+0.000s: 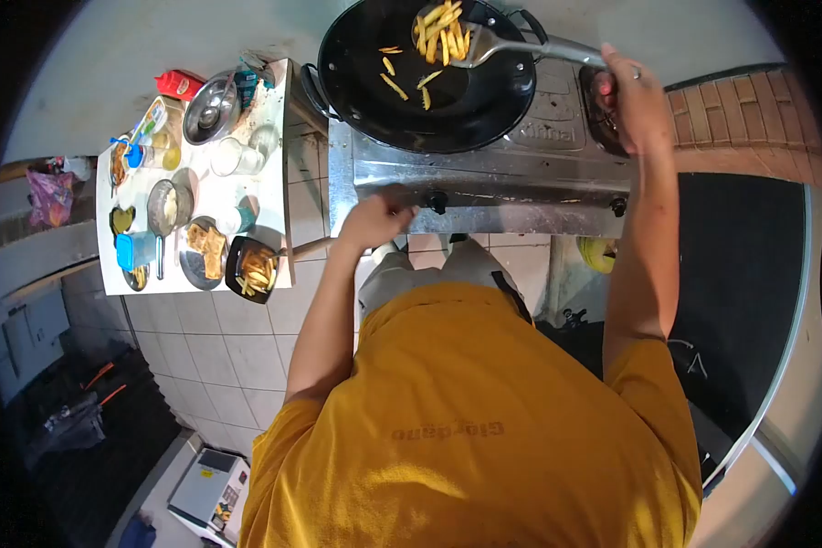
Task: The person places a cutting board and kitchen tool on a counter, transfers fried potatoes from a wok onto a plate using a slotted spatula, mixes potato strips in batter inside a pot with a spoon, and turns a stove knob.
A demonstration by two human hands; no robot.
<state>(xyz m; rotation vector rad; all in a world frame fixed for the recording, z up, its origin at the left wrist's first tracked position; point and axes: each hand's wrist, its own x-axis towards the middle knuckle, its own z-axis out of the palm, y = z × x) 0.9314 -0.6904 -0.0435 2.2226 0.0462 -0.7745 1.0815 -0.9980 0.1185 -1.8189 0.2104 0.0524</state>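
Note:
My right hand is closed around the handle of a metal skimmer at the upper right. The skimmer's head carries a heap of french fries over a black wok. Several loose fries lie in the wok below, apart from the heap. My left hand hovers at the stove's front edge with thumb and fingers apart, holding nothing. Close to its thumb is a black stove knob; whether they touch is unclear. The wok stands on a metal gas stove.
On the left, a white table bears a black bowl of fries, a plate with flat fried food, a small pan, a steel bowl and jars. A second knob sits at the stove's right.

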